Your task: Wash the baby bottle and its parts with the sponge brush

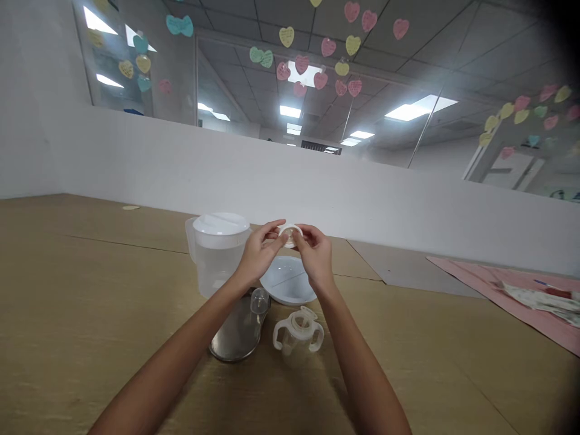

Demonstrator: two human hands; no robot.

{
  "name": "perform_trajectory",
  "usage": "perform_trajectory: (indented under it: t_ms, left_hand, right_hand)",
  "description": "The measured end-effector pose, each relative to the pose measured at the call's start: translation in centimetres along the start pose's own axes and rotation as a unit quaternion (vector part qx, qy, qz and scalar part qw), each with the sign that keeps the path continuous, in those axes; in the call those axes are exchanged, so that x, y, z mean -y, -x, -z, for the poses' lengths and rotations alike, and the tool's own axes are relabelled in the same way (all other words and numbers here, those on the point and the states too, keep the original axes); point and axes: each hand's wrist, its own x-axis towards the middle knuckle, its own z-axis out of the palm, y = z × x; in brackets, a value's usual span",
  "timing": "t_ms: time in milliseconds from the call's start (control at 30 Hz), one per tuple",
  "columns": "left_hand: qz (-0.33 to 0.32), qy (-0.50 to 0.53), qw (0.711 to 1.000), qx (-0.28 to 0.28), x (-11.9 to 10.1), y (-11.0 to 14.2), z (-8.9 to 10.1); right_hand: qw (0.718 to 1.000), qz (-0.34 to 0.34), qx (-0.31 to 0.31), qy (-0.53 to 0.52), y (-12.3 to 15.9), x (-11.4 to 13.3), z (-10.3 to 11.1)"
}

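Raised over the table, my left hand (261,250) and my right hand (315,249) pinch a small white bottle ring (290,229) from both sides. Its middle looks translucent, like a baby bottle nipple, and the thumbs partly cover it. Below the hands is a round pale basin (290,284). Nearer to me stands a clear baby bottle (299,338) with two white side handles and an open top. A clear dome-shaped cap (260,301) rests on a shiny metal tray (235,338), which my left forearm partly hides.
A translucent lidded pitcher (217,257) stands behind the metal tray, left of the basin. At the right lies a pink cloth (462,275) with a patterned fabric (539,301) on it. A white wall (136,160) with windows and heart-shaped notes closes off the tabletop's back edge.
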Motion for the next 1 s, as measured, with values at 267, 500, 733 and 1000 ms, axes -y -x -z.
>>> perform_trajectory:
  t_ms: [267,500,733,1000]
  left_hand:
    - [-0.011,0.049,0.997,-0.061,-0.1,-0.2,0.3]
    - [-0.021,0.026,0.999,0.021,0.0,-0.4,0.4]
    - [-0.041,-0.037,0.998,-0.016,-0.4,-0.5,1.0]
    - [-0.076,-0.104,0.991,0.021,-0.4,-0.4,0.9]
  right_hand:
    - [0.987,-0.091,0.133,-0.007,0.0,0.4,0.3]
    - [0.988,-0.124,0.08,-0.052,0.1,0.6,0.4]
    - [0.993,-0.066,0.09,0.043,0.1,0.9,0.4]
    - [0.999,-0.027,0.047,-0.002,0.1,1.0,0.0]
